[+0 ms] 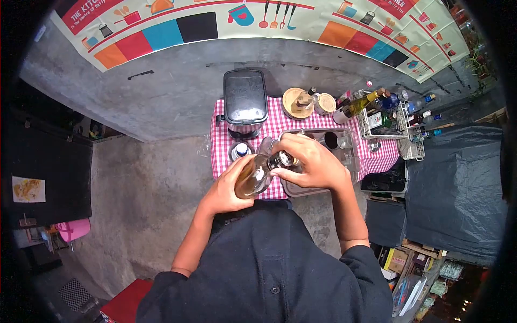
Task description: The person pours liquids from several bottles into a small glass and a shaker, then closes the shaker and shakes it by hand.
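Close to my body, a clear glass bottle (252, 178) with pale amber contents tilts toward the upper right. My left hand (224, 187) is wrapped round its body. At the bottle's dark-rimmed neck, my right hand (311, 160) has its thumb and fingers closed on the top. Just beyond my left hand, a bottle with a white cap (242, 149) stands on the checkered cloth. Behind my right hand lies a tray (353, 161) holding a dark-filled glass (330, 140); my hand hides part of the tray.
A black lidded appliance (245, 97) stands at the back left of the checkered table (218, 140). Behind the tray are a round wooden board (293, 102) and a yellow-green bottle (358, 106). A wire rack (398, 123) with several bottles stands at the right.
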`<state>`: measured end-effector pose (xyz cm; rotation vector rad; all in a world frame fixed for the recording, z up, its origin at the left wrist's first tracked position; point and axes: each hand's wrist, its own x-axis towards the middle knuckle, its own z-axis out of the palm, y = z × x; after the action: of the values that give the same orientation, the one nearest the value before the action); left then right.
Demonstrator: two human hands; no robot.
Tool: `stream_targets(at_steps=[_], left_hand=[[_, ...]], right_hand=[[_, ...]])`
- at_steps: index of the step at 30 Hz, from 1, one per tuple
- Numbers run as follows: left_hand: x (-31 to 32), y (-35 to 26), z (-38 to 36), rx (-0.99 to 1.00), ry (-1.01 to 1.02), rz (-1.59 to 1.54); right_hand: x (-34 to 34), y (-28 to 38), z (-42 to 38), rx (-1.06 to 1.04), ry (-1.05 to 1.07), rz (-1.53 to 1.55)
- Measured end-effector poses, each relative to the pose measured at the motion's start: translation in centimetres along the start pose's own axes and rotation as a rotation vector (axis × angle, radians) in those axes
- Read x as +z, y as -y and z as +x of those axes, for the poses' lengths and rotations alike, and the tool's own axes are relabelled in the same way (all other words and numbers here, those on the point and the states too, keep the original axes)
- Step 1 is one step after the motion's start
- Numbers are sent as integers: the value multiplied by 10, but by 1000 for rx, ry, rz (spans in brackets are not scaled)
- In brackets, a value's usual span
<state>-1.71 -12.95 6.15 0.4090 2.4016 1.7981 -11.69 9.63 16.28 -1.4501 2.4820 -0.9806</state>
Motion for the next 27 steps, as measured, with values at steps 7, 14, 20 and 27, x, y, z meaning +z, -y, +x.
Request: stream_targets(at_steps=[7, 14, 20, 27], left_hand=[[4, 0, 0, -7, 35, -32], [5, -1, -2, -31, 50, -99], [-3, -1, -3, -30, 125, -159], [-28, -9, -1, -120, 393, -473]], right_hand=[[-12, 16, 2, -17, 18, 105], [-14, 18, 1, -4, 82, -13], [-24, 22, 13, -73, 157, 96], [-41, 40, 34, -125, 293, 66]])
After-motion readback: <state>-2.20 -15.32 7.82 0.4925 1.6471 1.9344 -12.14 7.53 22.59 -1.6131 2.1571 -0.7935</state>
